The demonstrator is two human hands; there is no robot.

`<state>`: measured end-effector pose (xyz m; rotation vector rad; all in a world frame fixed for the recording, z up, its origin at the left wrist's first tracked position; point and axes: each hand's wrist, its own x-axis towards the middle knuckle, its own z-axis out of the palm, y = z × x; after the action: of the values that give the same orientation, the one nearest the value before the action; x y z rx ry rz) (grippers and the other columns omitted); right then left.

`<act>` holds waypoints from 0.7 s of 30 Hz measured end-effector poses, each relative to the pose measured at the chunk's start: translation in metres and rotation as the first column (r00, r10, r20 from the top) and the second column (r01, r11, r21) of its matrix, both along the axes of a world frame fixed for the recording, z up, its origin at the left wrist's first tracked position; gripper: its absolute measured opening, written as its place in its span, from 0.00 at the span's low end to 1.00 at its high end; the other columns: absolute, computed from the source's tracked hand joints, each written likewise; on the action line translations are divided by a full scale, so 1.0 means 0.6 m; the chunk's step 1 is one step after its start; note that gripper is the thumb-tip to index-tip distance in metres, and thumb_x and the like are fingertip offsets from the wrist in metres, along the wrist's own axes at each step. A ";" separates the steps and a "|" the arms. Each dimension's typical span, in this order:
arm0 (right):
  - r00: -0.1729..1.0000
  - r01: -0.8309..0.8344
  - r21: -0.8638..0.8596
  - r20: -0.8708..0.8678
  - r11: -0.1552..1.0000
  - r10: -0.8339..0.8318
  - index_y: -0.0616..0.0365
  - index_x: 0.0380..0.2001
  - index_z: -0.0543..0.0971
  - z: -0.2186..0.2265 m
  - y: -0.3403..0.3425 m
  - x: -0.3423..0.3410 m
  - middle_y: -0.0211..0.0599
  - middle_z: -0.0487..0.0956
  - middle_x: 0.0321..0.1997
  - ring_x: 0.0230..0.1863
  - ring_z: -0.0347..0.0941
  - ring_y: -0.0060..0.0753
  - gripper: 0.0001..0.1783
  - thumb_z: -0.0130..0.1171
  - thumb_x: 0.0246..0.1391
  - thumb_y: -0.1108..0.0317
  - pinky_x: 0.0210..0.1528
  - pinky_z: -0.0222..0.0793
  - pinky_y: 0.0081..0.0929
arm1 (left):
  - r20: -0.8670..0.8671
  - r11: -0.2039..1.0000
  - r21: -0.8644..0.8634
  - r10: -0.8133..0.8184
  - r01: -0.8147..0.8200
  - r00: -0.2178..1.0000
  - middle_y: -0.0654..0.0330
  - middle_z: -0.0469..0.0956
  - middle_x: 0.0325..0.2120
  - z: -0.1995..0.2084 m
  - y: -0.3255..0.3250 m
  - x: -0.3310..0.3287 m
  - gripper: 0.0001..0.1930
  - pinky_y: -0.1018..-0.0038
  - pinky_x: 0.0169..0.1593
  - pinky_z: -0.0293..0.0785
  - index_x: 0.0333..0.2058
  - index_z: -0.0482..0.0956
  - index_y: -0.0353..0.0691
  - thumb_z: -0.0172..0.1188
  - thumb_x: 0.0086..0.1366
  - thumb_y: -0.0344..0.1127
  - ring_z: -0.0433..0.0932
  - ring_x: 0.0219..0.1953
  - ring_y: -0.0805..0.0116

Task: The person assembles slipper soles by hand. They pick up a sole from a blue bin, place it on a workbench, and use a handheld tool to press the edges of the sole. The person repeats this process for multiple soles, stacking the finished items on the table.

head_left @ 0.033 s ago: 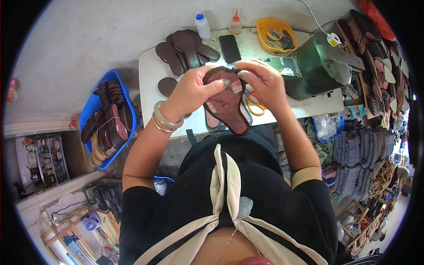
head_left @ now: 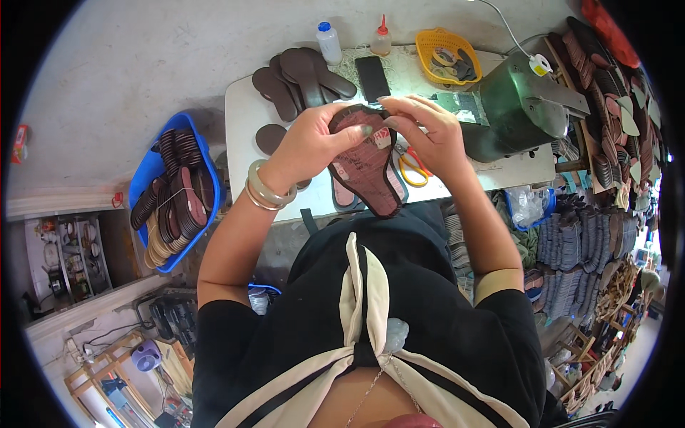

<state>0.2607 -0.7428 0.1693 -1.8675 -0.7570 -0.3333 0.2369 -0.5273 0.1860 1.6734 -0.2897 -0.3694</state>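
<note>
My left hand point(head_left: 314, 146) grips a shoe insole point(head_left: 362, 167) by its wide end, thumb pressed on the reddish-brown face. A dark rim runs round the insole, and its narrow end points toward me. At the far right part of that rim, the fingers of my right hand point(head_left: 432, 135) pinch the edge; the exact spot between the fingertips is partly hidden. Scissors with orange-yellow handles point(head_left: 412, 175) lie on the table beside my right hand. Pinkish insoles point(head_left: 344, 197) show in part beneath the held one. Beyond my left hand lies a group of dark brown insoles point(head_left: 307, 78).
On the white table point(head_left: 239, 107) are a phone point(head_left: 371, 78), a blue-capped bottle point(head_left: 329, 44), a red-tipped bottle point(head_left: 381, 39), a yellow basket point(head_left: 421, 51) and a green machine point(head_left: 510, 107). A blue bin point(head_left: 205, 153) of insoles stands left; stacked soles point(head_left: 581, 239) fill the right.
My right hand's fingertips have shifted very slightly at the insole's edge. The grip of my left hand looks the same.
</note>
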 end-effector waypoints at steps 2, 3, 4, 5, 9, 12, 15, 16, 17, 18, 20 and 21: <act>0.968 0.050 -0.204 0.252 0.978 0.003 0.61 0.39 0.80 0.019 0.001 0.006 0.35 0.79 0.33 0.34 0.77 0.33 0.13 0.63 0.47 0.71 0.35 0.74 0.25 | 0.025 0.997 0.069 -0.039 0.038 0.999 0.65 0.80 0.36 0.012 0.004 0.013 0.16 0.81 0.42 0.74 0.48 0.75 0.32 0.60 0.63 0.34 0.75 0.36 0.82; 0.922 0.092 -0.291 0.386 0.952 0.029 0.61 0.40 0.79 0.029 0.005 0.010 0.35 0.79 0.34 0.36 0.77 0.34 0.15 0.63 0.45 0.71 0.36 0.74 0.26 | 0.055 0.991 0.124 -0.058 0.051 0.997 0.65 0.80 0.36 0.020 0.004 0.020 0.16 0.81 0.42 0.74 0.47 0.75 0.32 0.60 0.63 0.33 0.75 0.36 0.82; 0.858 0.146 -0.368 0.509 0.918 0.068 0.62 0.41 0.78 0.039 0.008 0.016 0.35 0.79 0.35 0.37 0.77 0.35 0.18 0.64 0.43 0.71 0.37 0.75 0.28 | 0.083 0.982 0.180 -0.077 0.061 0.994 0.65 0.80 0.36 0.029 0.004 0.028 0.16 0.81 0.41 0.73 0.47 0.76 0.32 0.60 0.63 0.33 0.75 0.36 0.82; 0.843 0.161 -0.434 0.527 0.886 0.106 0.62 0.42 0.78 0.049 0.007 0.021 0.34 0.79 0.36 0.38 0.78 0.34 0.19 0.64 0.42 0.71 0.38 0.75 0.28 | 0.110 0.970 0.235 -0.097 0.069 0.989 0.65 0.80 0.35 0.041 0.004 0.036 0.16 0.82 0.41 0.73 0.47 0.76 0.32 0.59 0.62 0.33 0.75 0.36 0.82; 0.760 0.232 -0.595 0.605 0.769 0.238 0.62 0.44 0.75 0.068 0.005 0.041 0.33 0.77 0.35 0.37 0.77 0.31 0.23 0.60 0.41 0.70 0.37 0.75 0.26 | 0.028 0.962 0.223 -0.170 0.160 0.985 0.63 0.79 0.36 0.065 0.021 0.072 0.17 0.82 0.42 0.73 0.46 0.76 0.29 0.60 0.61 0.33 0.75 0.36 0.82; 0.761 0.279 -0.675 0.590 0.683 0.271 0.63 0.43 0.74 0.068 0.014 0.031 0.32 0.75 0.31 0.33 0.76 0.29 0.20 0.59 0.43 0.69 0.35 0.74 0.25 | -0.088 0.957 0.219 -0.175 0.191 0.981 0.63 0.79 0.35 0.057 0.025 0.077 0.17 0.83 0.43 0.72 0.46 0.76 0.29 0.60 0.60 0.32 0.74 0.36 0.82; 0.767 0.306 -0.726 0.571 0.616 0.292 0.64 0.42 0.74 0.046 0.019 0.020 0.31 0.74 0.29 0.32 0.76 0.27 0.20 0.59 0.44 0.68 0.33 0.74 0.23 | -0.152 0.965 0.170 -0.176 0.201 0.973 0.64 0.78 0.35 0.022 0.027 0.072 0.17 0.83 0.43 0.72 0.45 0.76 0.29 0.59 0.59 0.32 0.74 0.36 0.83; 0.770 0.303 -0.732 0.565 0.610 0.296 0.64 0.43 0.74 0.038 0.018 0.017 0.30 0.74 0.29 0.31 0.76 0.27 0.20 0.59 0.44 0.67 0.32 0.74 0.23 | -0.173 0.969 0.148 -0.173 0.199 0.970 0.64 0.78 0.35 0.012 0.027 0.068 0.17 0.83 0.43 0.72 0.45 0.76 0.29 0.59 0.59 0.32 0.74 0.36 0.83; 0.773 0.299 -0.738 0.559 0.604 0.300 0.64 0.43 0.74 0.031 0.018 0.014 0.30 0.74 0.29 0.31 0.76 0.26 0.20 0.59 0.44 0.67 0.32 0.73 0.23 | -0.163 0.970 0.143 -0.174 0.198 0.971 0.64 0.78 0.35 0.008 0.027 0.066 0.17 0.83 0.43 0.72 0.45 0.76 0.30 0.59 0.59 0.32 0.74 0.36 0.83; 0.782 0.302 -0.730 0.557 0.613 0.279 0.63 0.41 0.75 0.025 0.018 0.010 0.29 0.74 0.29 0.31 0.76 0.26 0.19 0.59 0.44 0.67 0.31 0.73 0.23 | -0.153 0.970 0.136 -0.179 0.200 0.972 0.64 0.78 0.35 0.007 0.025 0.063 0.17 0.83 0.43 0.72 0.45 0.76 0.30 0.59 0.59 0.32 0.74 0.36 0.83; 0.794 0.301 -0.738 0.545 0.603 0.271 0.61 0.39 0.75 0.020 0.018 0.006 0.28 0.74 0.28 0.31 0.76 0.26 0.17 0.59 0.44 0.66 0.31 0.73 0.23 | -0.144 0.973 0.124 -0.176 0.195 0.974 0.64 0.78 0.35 0.005 0.022 0.058 0.17 0.84 0.43 0.72 0.46 0.75 0.31 0.59 0.59 0.31 0.74 0.36 0.83; 0.798 0.301 -0.740 0.541 0.602 0.265 0.61 0.37 0.75 0.019 0.019 0.004 0.28 0.74 0.28 0.31 0.76 0.26 0.16 0.59 0.44 0.66 0.31 0.73 0.23 | -0.143 0.975 0.123 -0.167 0.185 0.975 0.64 0.78 0.35 0.007 0.021 0.055 0.18 0.83 0.43 0.72 0.47 0.75 0.31 0.59 0.59 0.31 0.74 0.37 0.83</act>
<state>0.2634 -0.7314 0.1809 -2.6749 -1.5328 -0.7246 0.2699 -0.5150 0.1901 1.7522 -0.3219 -0.6429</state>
